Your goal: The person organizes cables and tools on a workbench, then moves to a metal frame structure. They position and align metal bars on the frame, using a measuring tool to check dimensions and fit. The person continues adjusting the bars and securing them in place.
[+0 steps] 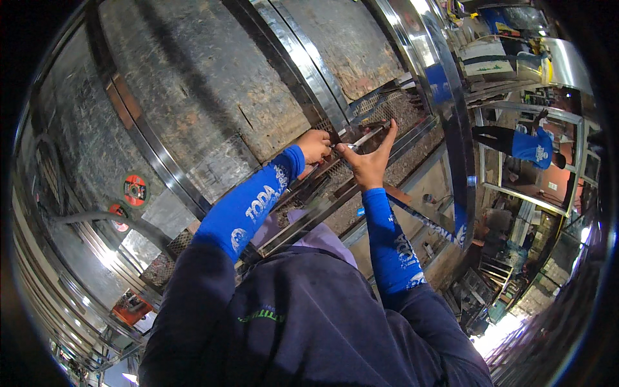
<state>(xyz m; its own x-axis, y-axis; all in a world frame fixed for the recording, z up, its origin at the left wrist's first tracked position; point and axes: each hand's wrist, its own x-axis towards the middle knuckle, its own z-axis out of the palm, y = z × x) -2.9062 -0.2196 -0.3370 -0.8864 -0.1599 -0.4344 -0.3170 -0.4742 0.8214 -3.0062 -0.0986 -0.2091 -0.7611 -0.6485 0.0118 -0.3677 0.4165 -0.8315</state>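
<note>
My left hand (314,147) is closed, its fingers pressed down at the end of a shiny steel tube (308,63). What its fingertips pinch is too small to make out. Close on its right, my right hand (371,164) spans a thin metal strip (369,136), thumb at the near end and stretched fingers at the far end. Thumb and left fingertips almost meet. Beneath both hands runs a dark metal frame with rusty mesh (393,106). Blue printed sleeves cover both forearms.
Worn grey boards (213,77) and long steel tubes fill the left side. A red and black cutting disc (135,190) lies there, near a grey hose (109,218). Polished uprights (445,84) stand on the right. Farther right, a person in a blue shirt (534,147) is by a metal frame.
</note>
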